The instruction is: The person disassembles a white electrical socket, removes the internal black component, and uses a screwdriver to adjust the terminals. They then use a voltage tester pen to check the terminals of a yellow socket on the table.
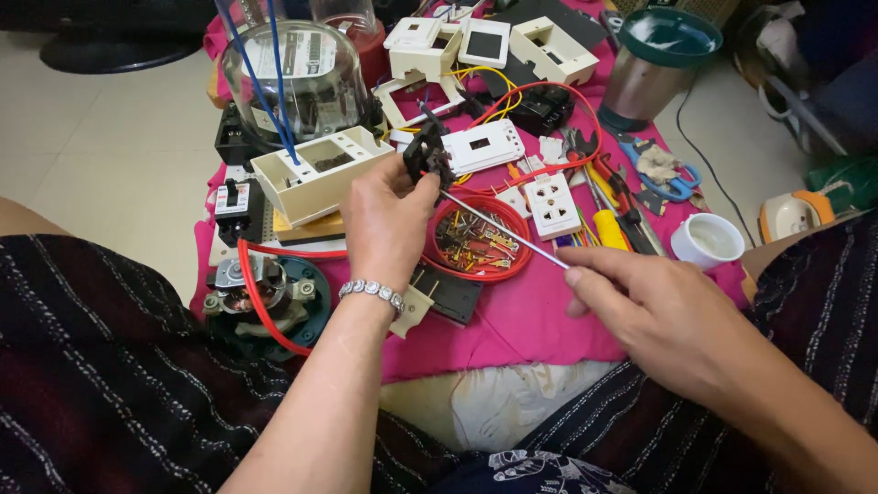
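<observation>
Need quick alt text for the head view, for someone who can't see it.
The left hand holds a small black part while the right hand puts a thin screwdriver to it, above a pink cloth strewn with white sockets, wires and a red tray of screws.

— How does the left hand point(384, 220) sit?
— Raised on a bare forearm reaching up from the lap, back of the hand toward the camera, fingers and thumb pinched shut at the top.
— And the right hand point(654, 316)?
— Lower, coming in from the right, fingers curled, thumb and forefinger pinched together, pointing left.
</observation>
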